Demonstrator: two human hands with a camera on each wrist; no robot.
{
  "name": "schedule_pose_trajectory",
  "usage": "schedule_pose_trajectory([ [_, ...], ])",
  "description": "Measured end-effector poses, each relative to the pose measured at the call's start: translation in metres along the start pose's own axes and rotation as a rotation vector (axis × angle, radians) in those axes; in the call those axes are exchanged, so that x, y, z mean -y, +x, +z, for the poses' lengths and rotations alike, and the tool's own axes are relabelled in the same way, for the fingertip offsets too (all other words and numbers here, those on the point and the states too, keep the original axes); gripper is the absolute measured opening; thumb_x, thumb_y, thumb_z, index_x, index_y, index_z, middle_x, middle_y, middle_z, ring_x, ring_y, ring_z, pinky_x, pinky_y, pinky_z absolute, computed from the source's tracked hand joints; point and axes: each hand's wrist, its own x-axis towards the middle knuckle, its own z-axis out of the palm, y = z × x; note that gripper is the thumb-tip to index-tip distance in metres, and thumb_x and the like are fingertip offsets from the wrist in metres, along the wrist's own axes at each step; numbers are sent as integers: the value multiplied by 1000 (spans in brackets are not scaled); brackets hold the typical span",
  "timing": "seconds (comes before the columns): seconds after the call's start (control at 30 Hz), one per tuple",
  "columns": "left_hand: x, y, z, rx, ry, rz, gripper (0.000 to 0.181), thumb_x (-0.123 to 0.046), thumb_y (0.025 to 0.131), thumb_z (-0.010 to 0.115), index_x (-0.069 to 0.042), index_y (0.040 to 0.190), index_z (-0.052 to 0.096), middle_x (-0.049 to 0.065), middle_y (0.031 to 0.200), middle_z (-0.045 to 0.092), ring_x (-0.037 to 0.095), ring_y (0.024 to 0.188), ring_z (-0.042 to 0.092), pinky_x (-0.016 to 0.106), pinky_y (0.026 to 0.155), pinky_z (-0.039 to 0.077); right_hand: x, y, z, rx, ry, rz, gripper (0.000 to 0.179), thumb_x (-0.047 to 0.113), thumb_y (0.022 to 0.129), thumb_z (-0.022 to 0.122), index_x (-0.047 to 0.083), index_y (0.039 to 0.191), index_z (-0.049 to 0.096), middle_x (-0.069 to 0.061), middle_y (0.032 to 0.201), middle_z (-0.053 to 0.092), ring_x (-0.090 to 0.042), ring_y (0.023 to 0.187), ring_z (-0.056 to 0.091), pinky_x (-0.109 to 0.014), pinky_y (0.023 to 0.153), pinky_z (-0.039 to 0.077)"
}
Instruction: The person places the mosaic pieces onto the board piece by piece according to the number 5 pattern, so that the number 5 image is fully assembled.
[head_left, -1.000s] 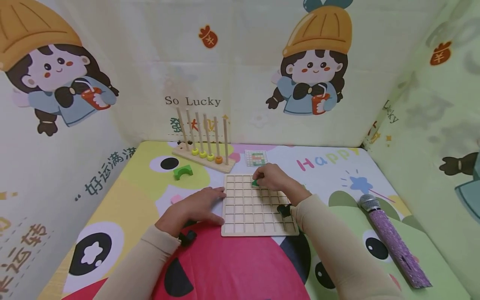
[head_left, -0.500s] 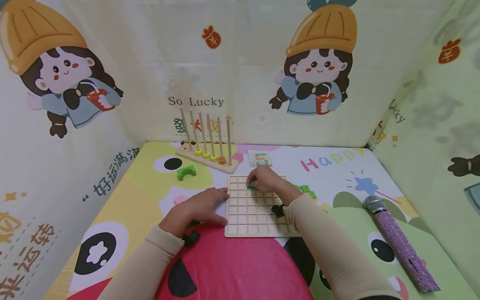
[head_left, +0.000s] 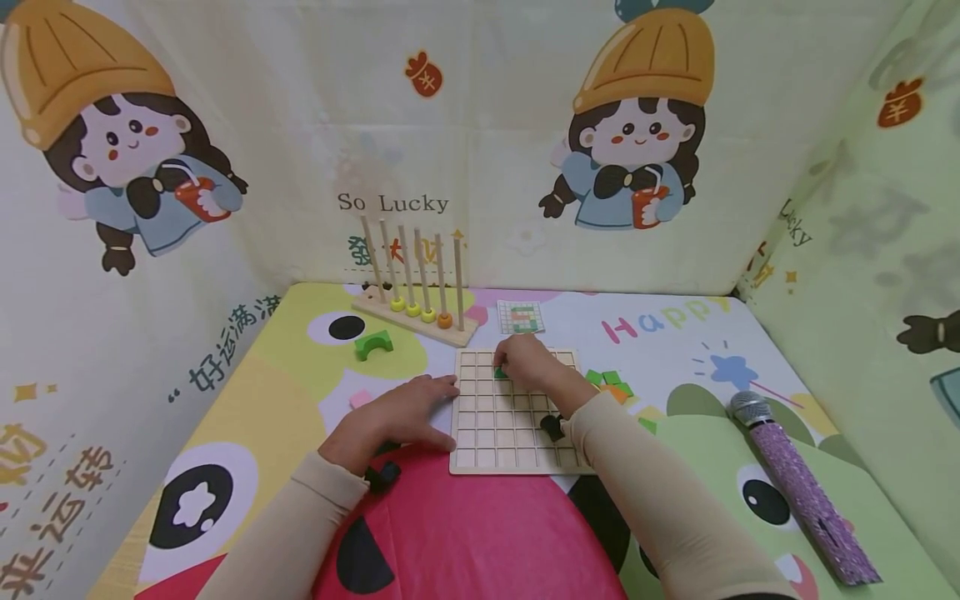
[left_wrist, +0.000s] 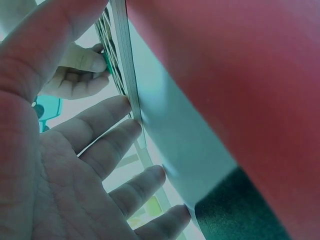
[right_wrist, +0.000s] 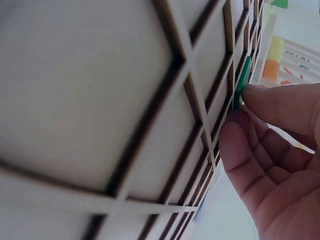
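A square wooden grid board (head_left: 480, 437) lies on the printed cloth in front of the person. The right hand (head_left: 528, 362) is over its upper part, pinching a small green tile (head_left: 499, 374) between thumb and fingers. In the right wrist view the green tile (right_wrist: 243, 82) stands tilted against the grid ribs, partly covered by the thumb. At the board's left side the left hand (head_left: 397, 412) lies with thumb and fingers spread, its fingertips touching the edge. The left wrist view shows the left hand's straight fingers (left_wrist: 112, 145) along that edge.
Loose green and orange tiles (head_left: 611, 380) lie right of the board, partly behind the right forearm. A pattern card (head_left: 521, 317) sits beyond it. Back left are a wooden peg rack (head_left: 420, 321) with beads and a green arch block (head_left: 373, 344). A purple microphone (head_left: 806, 492) lies far right.
The right hand has moved left and slightly nearer the person over the board with the green tile, uncovering loose tiles at the right. The left hand stays at the board's edge.
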Motion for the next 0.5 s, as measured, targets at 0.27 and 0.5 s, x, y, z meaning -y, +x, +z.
schedule_pose_trajectory([
  [0.27, -2, -1, -1, 2, -3, -10, 84, -42, 80, 86, -9, 151, 53, 8, 166, 39, 37, 152, 34, 51, 122, 34, -4, -23, -8, 1, 109, -8, 26, 2, 102, 57, 3, 121, 74, -10, 117, 77, -28, 116, 70, -41, 98, 56],
  [0.5, -3, -2, -2, 6, 2, 3, 85, -42, 81, 85, -8, 151, 52, 9, 166, 39, 37, 152, 34, 52, 121, 35, -19, -55, -16, 7, 232, 24, 26, 11, 102, 60, 5, 125, 71, -7, 114, 76, -24, 110, 70, -42, 97, 56],
])
